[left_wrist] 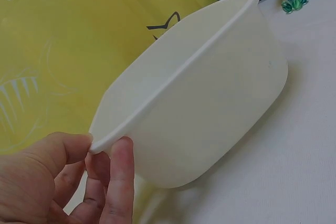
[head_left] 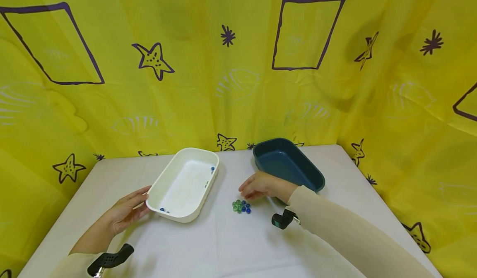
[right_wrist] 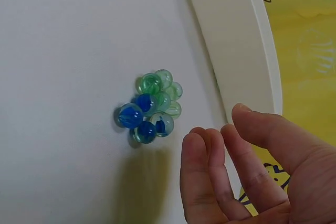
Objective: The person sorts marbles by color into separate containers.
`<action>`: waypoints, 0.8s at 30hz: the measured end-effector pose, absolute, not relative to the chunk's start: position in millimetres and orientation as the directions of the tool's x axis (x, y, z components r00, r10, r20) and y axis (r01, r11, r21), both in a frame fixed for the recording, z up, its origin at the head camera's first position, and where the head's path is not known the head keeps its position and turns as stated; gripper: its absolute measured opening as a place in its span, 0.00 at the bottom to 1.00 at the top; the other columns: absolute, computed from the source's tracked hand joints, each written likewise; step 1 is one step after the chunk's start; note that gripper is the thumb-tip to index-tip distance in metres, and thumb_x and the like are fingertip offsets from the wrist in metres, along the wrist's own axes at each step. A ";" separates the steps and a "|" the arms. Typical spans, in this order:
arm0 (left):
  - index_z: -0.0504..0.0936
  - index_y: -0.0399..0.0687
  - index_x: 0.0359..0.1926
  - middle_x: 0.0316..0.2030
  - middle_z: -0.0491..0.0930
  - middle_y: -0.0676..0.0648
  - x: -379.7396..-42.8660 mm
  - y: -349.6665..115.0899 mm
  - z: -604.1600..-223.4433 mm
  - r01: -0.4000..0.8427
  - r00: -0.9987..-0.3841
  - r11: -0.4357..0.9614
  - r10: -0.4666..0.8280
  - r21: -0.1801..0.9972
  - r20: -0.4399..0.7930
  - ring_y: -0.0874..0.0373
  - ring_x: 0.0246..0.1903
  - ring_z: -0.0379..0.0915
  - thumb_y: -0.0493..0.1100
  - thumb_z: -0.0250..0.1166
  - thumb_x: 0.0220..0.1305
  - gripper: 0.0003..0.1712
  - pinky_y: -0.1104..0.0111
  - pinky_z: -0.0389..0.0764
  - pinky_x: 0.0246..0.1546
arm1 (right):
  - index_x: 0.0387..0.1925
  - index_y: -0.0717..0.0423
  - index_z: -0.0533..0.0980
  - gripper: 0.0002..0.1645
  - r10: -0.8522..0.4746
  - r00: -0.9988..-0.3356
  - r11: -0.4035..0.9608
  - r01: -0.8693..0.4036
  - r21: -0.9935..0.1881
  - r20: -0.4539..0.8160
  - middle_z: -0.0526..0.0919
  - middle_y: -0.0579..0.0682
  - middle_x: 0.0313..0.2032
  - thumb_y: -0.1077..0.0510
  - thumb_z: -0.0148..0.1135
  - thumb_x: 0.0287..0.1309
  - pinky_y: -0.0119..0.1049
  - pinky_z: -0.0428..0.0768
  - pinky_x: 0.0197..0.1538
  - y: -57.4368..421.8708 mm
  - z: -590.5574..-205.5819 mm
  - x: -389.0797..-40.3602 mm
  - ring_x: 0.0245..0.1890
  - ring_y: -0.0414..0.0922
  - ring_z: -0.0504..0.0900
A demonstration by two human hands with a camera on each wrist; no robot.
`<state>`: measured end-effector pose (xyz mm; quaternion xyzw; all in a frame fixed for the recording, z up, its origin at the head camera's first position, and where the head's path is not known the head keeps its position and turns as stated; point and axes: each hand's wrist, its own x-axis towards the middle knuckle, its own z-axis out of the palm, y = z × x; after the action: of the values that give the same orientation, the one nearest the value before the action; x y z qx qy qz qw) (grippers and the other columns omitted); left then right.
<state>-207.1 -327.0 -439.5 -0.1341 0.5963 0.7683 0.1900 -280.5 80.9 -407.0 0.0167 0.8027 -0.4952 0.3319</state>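
The white table (head_left: 208, 253) stands against a yellow curtain (head_left: 190, 108), printed with dark starfish and frames, which rises at twelve o'clock and runs round to three. Green and blue marbles (right_wrist: 149, 104) sit clustered on the table; from them, the white tray (head_left: 182, 185), stray marbles (head_left: 213, 168) inside, lies toward ten o'clock, the dark tray (head_left: 283, 166) toward two. Over at nine, the left hand (head_left: 126, 212) pinches the white tray's edge. Toward one, the right hand (head_left: 262, 185) hangs near the cluster, thumb and fingers apart.
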 end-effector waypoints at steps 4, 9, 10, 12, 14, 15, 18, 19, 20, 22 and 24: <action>0.86 0.69 0.37 0.40 0.80 0.57 -207.4 -327.4 -440.3 -0.450 -0.893 -0.226 0.139 0.864 -0.428 0.64 0.38 0.79 0.41 0.58 0.73 0.16 0.74 0.84 0.43 | 0.45 0.69 0.82 0.14 -0.297 -0.794 0.500 0.345 -0.794 -0.531 0.87 0.52 0.32 0.68 0.67 0.57 0.33 0.86 0.42 85.2 -410.9 -277.1 0.27 0.41 0.81; 0.86 0.68 0.37 0.40 0.81 0.57 -207.7 -327.3 -439.7 -0.451 -0.892 -0.236 0.145 0.861 -0.428 0.64 0.39 0.79 0.41 0.57 0.73 0.15 0.73 0.84 0.44 | 0.43 0.69 0.83 0.12 -0.278 -0.808 0.490 0.346 -0.800 -0.520 0.87 0.54 0.33 0.69 0.67 0.55 0.33 0.87 0.39 88.6 -414.8 -272.7 0.26 0.40 0.81; 0.86 0.68 0.37 0.40 0.81 0.57 -207.8 -327.3 -439.6 -0.450 -0.893 -0.237 0.146 0.861 -0.426 0.64 0.39 0.80 0.41 0.57 0.73 0.15 0.73 0.84 0.44 | 0.42 0.69 0.83 0.12 -0.275 -0.810 0.494 0.344 -0.799 -0.518 0.87 0.53 0.32 0.69 0.67 0.55 0.33 0.87 0.39 89.0 -415.4 -271.9 0.26 0.40 0.81; 0.86 0.69 0.37 0.40 0.81 0.58 -207.8 -326.8 -439.1 -0.452 -0.892 -0.232 0.139 0.861 -0.431 0.64 0.39 0.80 0.41 0.58 0.73 0.15 0.73 0.84 0.45 | 0.42 0.69 0.83 0.11 -0.272 -0.814 0.503 0.333 -0.797 -0.512 0.87 0.53 0.31 0.69 0.68 0.55 0.33 0.87 0.39 89.3 -416.9 -270.4 0.25 0.40 0.81; 0.86 0.69 0.37 0.40 0.81 0.58 -207.7 -326.8 -438.6 -0.453 -0.891 -0.228 0.138 0.862 -0.432 0.64 0.39 0.79 0.42 0.58 0.72 0.15 0.73 0.84 0.45 | 0.41 0.69 0.83 0.10 -0.267 -0.819 0.508 0.328 -0.796 -0.508 0.86 0.51 0.29 0.69 0.68 0.55 0.33 0.87 0.38 89.1 -418.4 -269.7 0.25 0.40 0.81; 0.86 0.69 0.37 0.40 0.81 0.58 -207.6 -327.0 -438.6 -0.452 -0.892 -0.229 0.138 0.862 -0.431 0.64 0.39 0.79 0.42 0.58 0.72 0.15 0.73 0.84 0.45 | 0.40 0.69 0.83 0.10 -0.264 -0.821 0.509 0.327 -0.796 -0.506 0.86 0.51 0.28 0.69 0.68 0.54 0.33 0.87 0.38 88.8 -419.0 -269.2 0.24 0.40 0.80; 0.86 0.69 0.38 0.41 0.81 0.58 -207.3 -326.9 -438.6 -0.452 -0.892 -0.231 0.142 0.862 -0.429 0.64 0.39 0.79 0.42 0.58 0.73 0.15 0.73 0.84 0.45 | 0.39 0.70 0.83 0.10 -0.246 -0.829 0.509 0.329 -0.795 -0.501 0.85 0.51 0.26 0.70 0.68 0.53 0.33 0.87 0.36 87.9 -419.7 -267.9 0.23 0.39 0.80; 0.86 0.69 0.38 0.41 0.81 0.57 -207.1 -326.9 -438.8 -0.450 -0.892 -0.233 0.146 0.862 -0.427 0.64 0.40 0.79 0.41 0.58 0.73 0.15 0.73 0.84 0.45 | 0.39 0.70 0.83 0.10 -0.238 -0.833 0.510 0.330 -0.794 -0.500 0.85 0.51 0.25 0.71 0.68 0.52 0.33 0.87 0.36 87.5 -419.8 -267.5 0.23 0.39 0.80; 0.86 0.68 0.38 0.41 0.81 0.57 -206.9 -326.9 -439.2 -0.450 -0.893 -0.235 0.150 0.862 -0.425 0.63 0.40 0.79 0.41 0.57 0.73 0.15 0.73 0.84 0.45 | 0.38 0.69 0.84 0.10 -0.229 -0.836 0.518 0.329 -0.790 -0.498 0.85 0.50 0.25 0.71 0.68 0.52 0.33 0.87 0.36 87.1 -419.6 -266.9 0.23 0.39 0.80; 0.86 0.68 0.38 0.41 0.80 0.57 -206.8 -326.9 -439.6 -0.449 -0.893 -0.235 0.153 0.862 -0.424 0.63 0.40 0.80 0.41 0.57 0.73 0.15 0.73 0.84 0.45 | 0.38 0.68 0.84 0.09 -0.209 -0.846 0.538 0.320 -0.780 -0.491 0.85 0.50 0.25 0.70 0.69 0.51 0.33 0.87 0.36 85.9 -420.3 -266.0 0.23 0.40 0.80; 0.86 0.68 0.38 0.41 0.80 0.57 -206.8 -326.7 -438.9 -0.449 -0.893 -0.238 0.156 0.861 -0.422 0.63 0.40 0.80 0.41 0.57 0.73 0.14 0.73 0.84 0.45 | 0.37 0.67 0.85 0.09 -0.191 -0.856 0.560 0.308 -0.770 -0.481 0.85 0.50 0.25 0.70 0.69 0.51 0.34 0.87 0.36 84.8 -421.3 -264.4 0.23 0.40 0.80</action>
<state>-206.8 -326.7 -438.9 -0.1250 0.5856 0.7768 0.1948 -264.4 84.8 -421.3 0.0345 0.8419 -0.4679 0.2665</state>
